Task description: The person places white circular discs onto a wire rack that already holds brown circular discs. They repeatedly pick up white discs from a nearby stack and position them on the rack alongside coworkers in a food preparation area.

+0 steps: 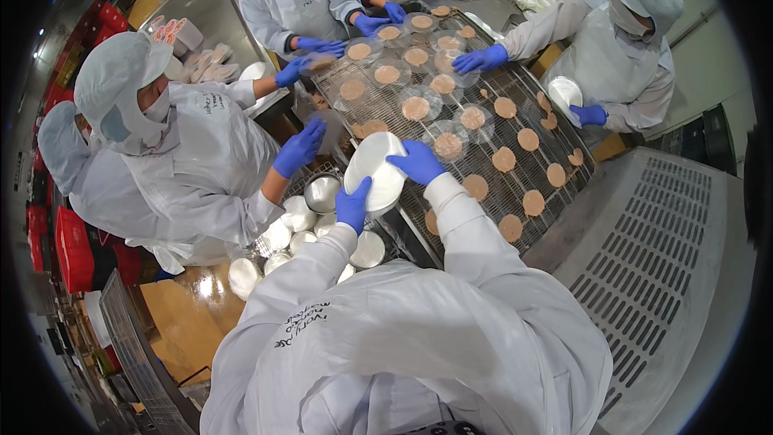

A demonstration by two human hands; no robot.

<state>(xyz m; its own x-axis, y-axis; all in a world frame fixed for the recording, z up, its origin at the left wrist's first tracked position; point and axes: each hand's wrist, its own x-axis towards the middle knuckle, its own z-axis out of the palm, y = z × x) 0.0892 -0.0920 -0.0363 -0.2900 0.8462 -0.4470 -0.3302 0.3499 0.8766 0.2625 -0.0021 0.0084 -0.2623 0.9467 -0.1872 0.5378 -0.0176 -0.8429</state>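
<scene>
A thick stack of round white film sheets (375, 167) is held between my two blue-gloved hands, over the near left edge of the wire-mesh conveyor belt (483, 221). My left hand (354, 204) grips its lower left edge, fingers closed. On the upper right side, my right hand (416, 163) is closed on the rim. Flat round brown patties (503, 159) are scattered over the belt, and several at the far end lie with clear round sheets (473, 118) around or under them.
Round stacks of white sheets (368, 250) and a metal bowl (322, 192) stand on a rack below my left arm. Co-workers in white surround the belt; a gloved hand (299, 148) is close at left. A slotted metal panel (644, 258) lies to the right.
</scene>
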